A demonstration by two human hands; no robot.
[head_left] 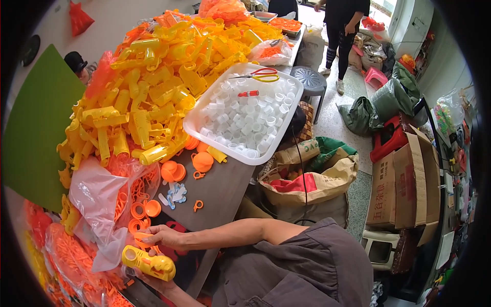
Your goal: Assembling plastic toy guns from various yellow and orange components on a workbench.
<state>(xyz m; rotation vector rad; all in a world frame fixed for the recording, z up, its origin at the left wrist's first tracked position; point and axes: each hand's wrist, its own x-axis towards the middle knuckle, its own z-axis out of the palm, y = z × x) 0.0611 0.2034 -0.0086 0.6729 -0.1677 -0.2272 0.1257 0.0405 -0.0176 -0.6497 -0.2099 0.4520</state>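
Observation:
Low in the view, my left hand is closed round a yellow plastic toy body, tube-shaped with a round opening at one end. Just above it, my right hand pinches an orange plastic piece, partly covered by the fingers. Orange ring-like caps lie beyond my right hand, beside a thin white plastic bag. A small orange ring with a tab and a few blue-and-white stickers rest on the dark table.
A large heap of yellow half-shells covers the far table. A white tray holds small translucent cups, red-and-yellow scissors and a red tube. At right stand an open sack, a stool, cardboard boxes and a person. Another person is at left.

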